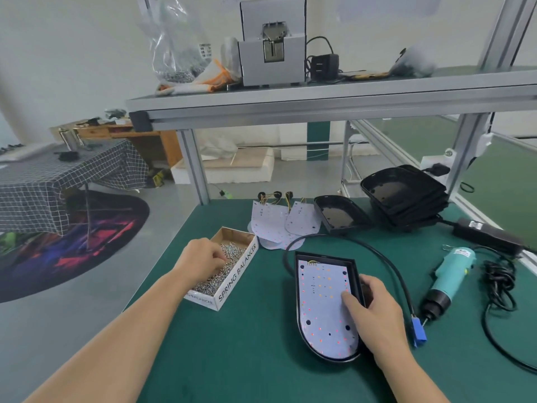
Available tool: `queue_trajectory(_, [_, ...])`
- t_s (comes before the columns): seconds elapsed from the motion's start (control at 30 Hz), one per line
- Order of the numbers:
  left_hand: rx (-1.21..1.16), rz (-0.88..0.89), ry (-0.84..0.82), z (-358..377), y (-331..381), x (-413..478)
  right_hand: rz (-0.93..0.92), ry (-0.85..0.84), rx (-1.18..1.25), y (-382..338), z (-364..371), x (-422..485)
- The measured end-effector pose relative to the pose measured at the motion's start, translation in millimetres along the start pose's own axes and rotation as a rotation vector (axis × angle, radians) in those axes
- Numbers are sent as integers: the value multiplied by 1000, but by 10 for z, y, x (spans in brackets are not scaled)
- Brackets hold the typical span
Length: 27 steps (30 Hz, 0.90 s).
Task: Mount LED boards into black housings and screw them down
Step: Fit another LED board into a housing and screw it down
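The left hand's (203, 258) fingertips (221, 258) are bunched together, pinching into the loose screws (215, 279); whether a screw is actually caught between them cannot be told. The screws lie in an open cardboard box (236, 278) on the green table (232, 353).

The right hand's (377, 312) thumb presses flat on the right side of the LED board (319, 312), while its other fingers (368, 283) curl round the right wall of the black housing (297, 289). The board sits inside this housing, which lies flat on the table in front of the person, rounded end nearest.

A black cable (377, 251) loops behind the housing and ends in a blue plug (418, 334) just right of the hand. Further right lies a teal electric screwdriver (452, 279). Behind are spare LED boards (273, 221), 1 empty housing (338, 213) and a stack of housings (406, 199).
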<state>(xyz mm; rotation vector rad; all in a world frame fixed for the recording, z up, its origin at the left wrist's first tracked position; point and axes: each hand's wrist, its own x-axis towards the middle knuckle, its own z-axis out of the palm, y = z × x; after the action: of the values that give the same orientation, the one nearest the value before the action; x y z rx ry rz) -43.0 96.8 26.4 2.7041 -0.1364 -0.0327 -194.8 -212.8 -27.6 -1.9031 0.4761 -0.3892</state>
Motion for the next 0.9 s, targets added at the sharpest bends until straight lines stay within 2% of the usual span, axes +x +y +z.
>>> queue_trajectory(0.2, [-253,-86,28,36,-68,-1,-72,60,30,-59,-36,-36])
queue_trajectory(0.3, [-477,-171,64,55,-160,19,-254,247,56,-188,-237,-13])
queue_trajectory(0.37, [-565,-215,88,74,-202,38,-281,418,-25,-226,-514,118])
queue_trajectory(0.43, [-522,-236,111,98,-219,43,-155,485,-220,-174,-834,318])
queue_trajectory(0.57, [-311,-230,104,140,-174,50,236,273,-567,30,-1170,588])
queue_trajectory(0.63, [-256,-226,118,147,-119,52,302,189,-630,67,-1189,652])
queue_trajectory(0.73, [-297,-251,121,142,-83,54,343,136,-700,62,-1151,729])
queue_trajectory(0.83, [-477,-313,121,144,-127,75,396,153,-616,75,-1187,812])
queue_trajectory(0.9, [-832,-396,131,102,-159,102,449,163,-297,104,-1265,816])
